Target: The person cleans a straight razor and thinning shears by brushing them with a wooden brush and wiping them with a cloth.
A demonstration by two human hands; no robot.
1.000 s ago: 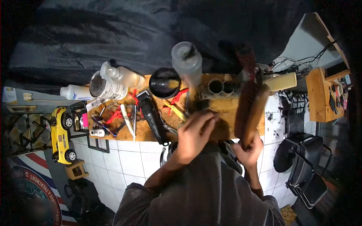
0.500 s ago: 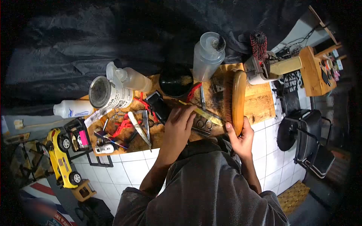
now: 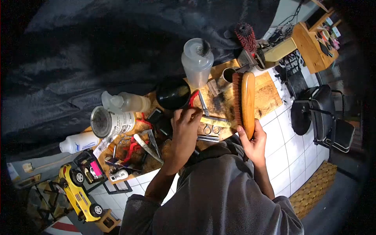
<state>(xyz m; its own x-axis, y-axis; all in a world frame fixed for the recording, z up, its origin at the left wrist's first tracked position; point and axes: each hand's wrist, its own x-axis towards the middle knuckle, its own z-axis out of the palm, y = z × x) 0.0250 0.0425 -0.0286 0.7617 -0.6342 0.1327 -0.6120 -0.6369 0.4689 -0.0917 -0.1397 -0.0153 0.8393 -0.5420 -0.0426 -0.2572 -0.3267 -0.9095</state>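
My right hand (image 3: 254, 141) grips the lower end of a long wooden-backed brush (image 3: 248, 103), held upright with its dark reddish bristles facing left. My left hand (image 3: 186, 127) is over the board with bent fingers drawn together, at the left end of a yellowish strip-like tool (image 3: 217, 122); what is under the fingertips is hidden. Just below that strip lie scissors (image 3: 211, 129). A black hair clipper (image 3: 162, 123) lies left of my left hand, and a black bowl (image 3: 173, 93) stands beyond it. A slim comb-like tool (image 3: 203, 102) with something red beside it lies above the hand.
On the wooden board (image 3: 268, 92) stand a clear bottle (image 3: 197, 64), a spray bottle (image 3: 131, 102), a tin can (image 3: 117, 123) and a cup (image 3: 227, 76). A straight razor (image 3: 148, 148) lies at left. A yellow toy car (image 3: 80, 192) and a black chair (image 3: 325, 113) flank the board.
My view has turned and shifted, so the board appears rotated. The brush stays in my right hand, now uncovering a cup behind it. My left fingers have curled more and shifted slightly toward the bowl.
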